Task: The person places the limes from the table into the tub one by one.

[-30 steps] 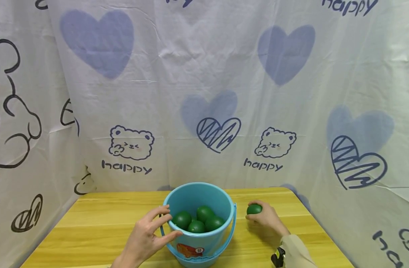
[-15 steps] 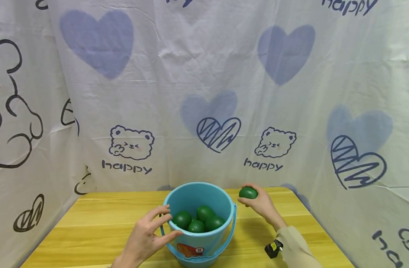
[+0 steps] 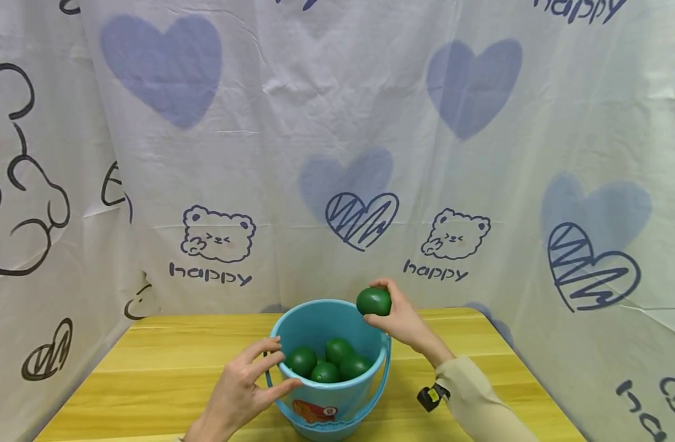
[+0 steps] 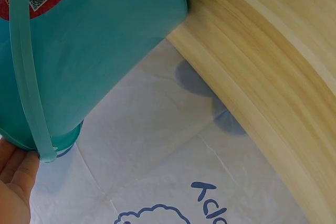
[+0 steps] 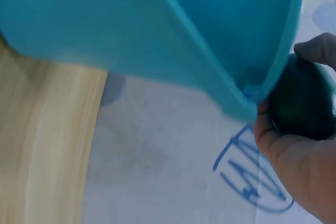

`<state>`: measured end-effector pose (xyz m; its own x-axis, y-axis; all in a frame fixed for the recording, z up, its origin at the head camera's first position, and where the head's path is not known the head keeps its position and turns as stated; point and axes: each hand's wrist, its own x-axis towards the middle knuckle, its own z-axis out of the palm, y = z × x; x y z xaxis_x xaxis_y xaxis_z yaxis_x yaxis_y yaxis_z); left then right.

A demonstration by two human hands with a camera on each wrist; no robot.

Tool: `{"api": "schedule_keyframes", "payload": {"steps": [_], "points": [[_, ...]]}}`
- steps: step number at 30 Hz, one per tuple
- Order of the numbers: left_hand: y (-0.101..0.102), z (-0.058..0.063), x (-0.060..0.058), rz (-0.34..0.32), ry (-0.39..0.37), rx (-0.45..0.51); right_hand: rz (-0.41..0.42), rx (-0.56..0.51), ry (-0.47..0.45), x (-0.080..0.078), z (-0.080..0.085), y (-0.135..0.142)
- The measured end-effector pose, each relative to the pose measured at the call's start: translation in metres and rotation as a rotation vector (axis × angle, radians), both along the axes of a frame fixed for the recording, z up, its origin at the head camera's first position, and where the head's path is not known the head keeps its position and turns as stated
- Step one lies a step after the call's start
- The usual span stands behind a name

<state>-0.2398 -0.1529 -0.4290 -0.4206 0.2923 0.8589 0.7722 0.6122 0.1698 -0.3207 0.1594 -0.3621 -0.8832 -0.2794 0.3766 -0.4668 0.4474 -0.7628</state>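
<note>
A light blue bucket [image 3: 348, 396] stands on the table, with several dark green oval fruits [image 3: 339, 351] lying in it. At its left rim my left hand [image 3: 235, 387] holds on, thumb toward the front and fingertips farther back; in the left wrist view fingers [image 4: 20, 169] reach the rim beside the handle. My right hand [image 3: 401, 322] grips another dark green oval fruit [image 3: 374, 302] between thumb and fingers, above the bucket's back right rim. In the right wrist view this fruit [image 5: 302, 98] appears dark and blurred, beside the bucket's rim [image 5: 244, 103].
The bucket's blue handle [image 3: 378, 393] hangs down on its front side. A yellow wood-grain table [image 3: 166, 368] carries the bucket. Behind and beside it hangs a pale curtain [image 3: 282, 245] printed with hearts and bears. A small black device [image 3: 430, 397] sits at the right wrist.
My right hand has lifted its fruit from low over the table at the right and carried it up and left to the bucket's rim. The left hand and bucket stay put.
</note>
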Motion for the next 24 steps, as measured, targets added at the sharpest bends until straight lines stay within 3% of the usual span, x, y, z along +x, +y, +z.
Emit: {"api": "schedule_keyframes", "payload": {"steps": [9,24], "points": [[0.000,-0.003,0.002,-0.005,-0.036,-0.003,0.095,0.222,0.119,0.002,-0.005,-0.030],[0.000,0.001,0.000,-0.005,-0.010,-0.007,0.161,0.098,0.070,0.004,-0.006,-0.031]]}}
